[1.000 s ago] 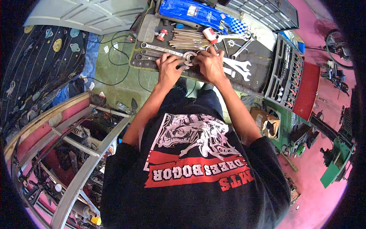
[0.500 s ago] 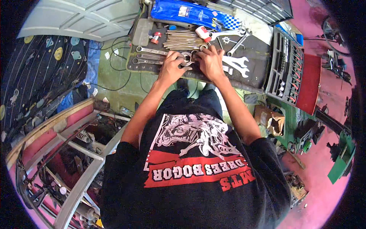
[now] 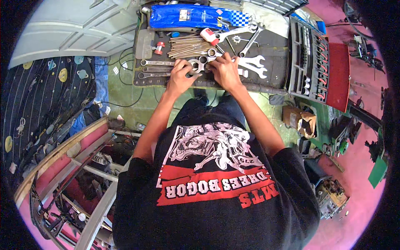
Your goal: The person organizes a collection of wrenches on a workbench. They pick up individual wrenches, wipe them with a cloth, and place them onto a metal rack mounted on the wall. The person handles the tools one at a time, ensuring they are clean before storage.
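Observation:
Both my hands are over the near edge of a dark mat (image 3: 275,75). My left hand (image 3: 180,79) is closed, its fingers curled on the end of a chrome wrench (image 3: 195,65). Beside it, my right hand (image 3: 225,73) is also closed, and its fingertips hide whatever they grip. A shiny ring-shaped wrench end (image 3: 203,59) shows between the hands. Left of them lie several wrenches (image 3: 156,63) side by side, their shafts running under my left hand. Right of my right hand are open-end wrenches (image 3: 259,71).
Thin metal rods (image 3: 187,46) lie in a bundle behind my hands, near a red-and-white bottle (image 3: 209,36) and a blue plastic pouch (image 3: 183,17). At right stands an open red socket case (image 3: 337,77). A metal frame (image 3: 100,212) is at lower left; a cardboard box (image 3: 291,118) sits below the table's right side.
The view has shifted, so the table sits a little further left and higher. My hands stay close together over the wrenches, with more of the chrome wrench ends showing between them.

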A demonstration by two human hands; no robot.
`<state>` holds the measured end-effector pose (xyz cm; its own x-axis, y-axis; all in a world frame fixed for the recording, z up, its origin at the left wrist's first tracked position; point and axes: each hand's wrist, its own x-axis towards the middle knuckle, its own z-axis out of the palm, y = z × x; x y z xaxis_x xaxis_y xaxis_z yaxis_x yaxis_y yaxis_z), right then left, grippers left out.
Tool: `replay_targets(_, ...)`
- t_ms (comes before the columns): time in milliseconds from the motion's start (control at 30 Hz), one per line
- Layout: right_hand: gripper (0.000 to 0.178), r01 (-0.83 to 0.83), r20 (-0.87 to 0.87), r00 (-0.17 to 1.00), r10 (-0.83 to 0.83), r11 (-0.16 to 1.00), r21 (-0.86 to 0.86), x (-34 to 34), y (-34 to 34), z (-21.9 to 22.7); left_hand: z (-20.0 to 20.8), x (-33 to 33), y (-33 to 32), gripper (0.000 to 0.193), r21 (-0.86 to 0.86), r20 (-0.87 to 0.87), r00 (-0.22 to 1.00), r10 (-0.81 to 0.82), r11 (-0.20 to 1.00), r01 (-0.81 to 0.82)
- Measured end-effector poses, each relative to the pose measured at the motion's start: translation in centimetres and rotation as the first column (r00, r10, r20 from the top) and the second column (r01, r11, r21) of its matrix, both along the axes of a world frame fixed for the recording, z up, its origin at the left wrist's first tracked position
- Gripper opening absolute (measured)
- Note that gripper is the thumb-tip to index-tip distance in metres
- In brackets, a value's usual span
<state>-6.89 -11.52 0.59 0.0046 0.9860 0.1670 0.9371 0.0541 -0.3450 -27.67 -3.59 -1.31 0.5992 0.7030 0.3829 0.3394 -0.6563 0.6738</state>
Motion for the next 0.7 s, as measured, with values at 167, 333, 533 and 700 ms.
replay_targets(167,0.014,0.036,-0.001,0.999,-0.036,0.999,-0.004,1.2,-0.9,0.5,0.4,-0.2,-0.3,0.030,0.000,-0.008,1.000,0.029,1.000,-0.029)
replay_targets(333,0.022,0.007,-0.048,0.999,-0.010,0.999,-0.049,0.1,-0.7,0.1,0.2,-0.2,-0.3,0.029,0.011,-0.006,1.000,0.016,1.000,-0.016)
replay_targets(533,0.023,0.037,-0.051,0.998,-0.040,0.998,-0.050,0.4,-0.9,0.3,0.1,-0.3,-0.2,0.028,0.023,-0.016,1.000,0.001,1.000,0.000)
replay_targets(700,0.024,0.035,-0.013,0.999,-0.035,0.998,-0.059,-0.7,-0.5,-0.2,0.1,-0.3,-0.3,0.030,0.033,-0.039,0.999,0.004,0.999,-0.002)
